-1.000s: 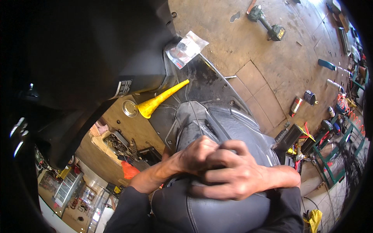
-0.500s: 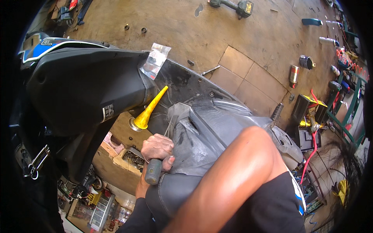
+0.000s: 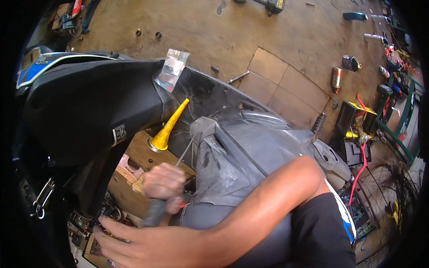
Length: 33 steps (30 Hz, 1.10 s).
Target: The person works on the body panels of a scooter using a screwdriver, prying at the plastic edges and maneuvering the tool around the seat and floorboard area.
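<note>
My left hand [image 3: 165,182], blurred by motion, is closed round a screwdriver with a dark grey handle [image 3: 154,211]. Its thin metal shaft [image 3: 185,151] slants up to the raised part of the scooter's grey plastic body [image 3: 237,152]; the tip cannot be made out. Below the handle, my right hand [image 3: 138,243] reaches across from the right with fingers stretched apart, holding nothing visible. A yellow funnel [image 3: 169,127] with a wide metal-rimmed end lies just beyond my left hand. Past it, a clear plastic packet [image 3: 172,71] rests on the scooter's footboard edge.
The scooter's black front panel [image 3: 94,94] fills the left side, with keys [image 3: 41,212] hanging there. A metal rod-like tool [image 3: 238,77] and a spray can [image 3: 337,79] lie on the floor beyond. An open black-yellow toolbox [image 3: 355,120] stands at the right.
My left hand has shifted left and toward me with the screwdriver, whose shaft now shows more. My right hand has come into view at the lower left, fingers spread.
</note>
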Tool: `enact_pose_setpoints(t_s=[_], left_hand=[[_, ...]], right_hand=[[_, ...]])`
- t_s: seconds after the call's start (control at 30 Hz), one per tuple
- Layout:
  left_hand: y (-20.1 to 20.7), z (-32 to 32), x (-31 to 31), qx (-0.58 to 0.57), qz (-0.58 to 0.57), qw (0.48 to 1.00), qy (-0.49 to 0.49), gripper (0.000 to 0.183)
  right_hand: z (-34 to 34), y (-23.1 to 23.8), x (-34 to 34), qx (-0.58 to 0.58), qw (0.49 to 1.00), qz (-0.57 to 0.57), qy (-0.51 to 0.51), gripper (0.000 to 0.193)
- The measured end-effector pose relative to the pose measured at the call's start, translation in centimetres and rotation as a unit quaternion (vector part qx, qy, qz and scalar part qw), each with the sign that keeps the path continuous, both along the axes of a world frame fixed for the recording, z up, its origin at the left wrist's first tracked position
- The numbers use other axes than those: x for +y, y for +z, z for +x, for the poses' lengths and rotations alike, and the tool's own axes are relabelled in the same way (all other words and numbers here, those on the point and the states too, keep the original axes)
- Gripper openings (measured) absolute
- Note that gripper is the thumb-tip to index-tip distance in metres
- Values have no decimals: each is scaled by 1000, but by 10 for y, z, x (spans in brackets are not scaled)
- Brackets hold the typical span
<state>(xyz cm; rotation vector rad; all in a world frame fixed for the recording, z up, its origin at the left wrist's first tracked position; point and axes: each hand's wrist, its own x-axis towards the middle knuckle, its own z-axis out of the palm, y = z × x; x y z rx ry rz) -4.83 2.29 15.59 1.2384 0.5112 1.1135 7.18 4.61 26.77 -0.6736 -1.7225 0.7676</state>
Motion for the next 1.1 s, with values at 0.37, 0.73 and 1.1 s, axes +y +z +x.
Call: enact_pose_setpoints(t_s=[0.37, 0.73, 1.1], left_hand=[[-6, -6, 31, 503, 67, 853, 123, 36], [-154, -72, -108, 535, -271, 775, 199, 23], [-212, -53, -153, 536, -292, 750, 257, 33]], right_hand=[[23, -119, 54, 47, 963, -194, 182, 43], [38, -169, 128, 226, 940, -229, -113, 33], [-4, -221, 164, 222, 883, -412, -31, 38]])
